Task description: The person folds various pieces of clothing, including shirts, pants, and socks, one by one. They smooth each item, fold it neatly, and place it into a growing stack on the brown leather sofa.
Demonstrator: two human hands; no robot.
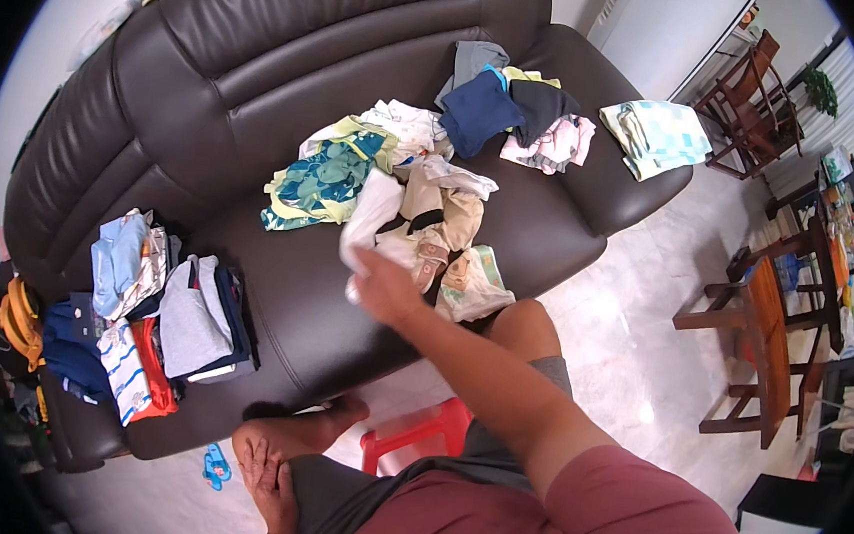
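Note:
My right hand (387, 290) grips a white cloth item (375, 203), somewhat blurred, over the middle of a dark brown leather sofa (282, 286). My left hand (267, 476) rests on my left knee with its fingers lightly apart and nothing in it. Around the white item lie a crumpled green and yellow patterned garment (336, 173), white garments (408, 126), beige pieces (463, 221) and a white cloth with a green and orange edge (476, 286). Folded clothes in navy (480, 113), dark grey (541, 110) and pink (553, 145) lie farther back.
Stacks of folded clothes (197, 320) occupy the sofa's left part. A folded checked cloth (655, 138) lies on the right armrest. Below me is a red plastic stool (414, 433); blue slippers (216, 467) are on the floor. A wooden chair (767, 343) stands at the right.

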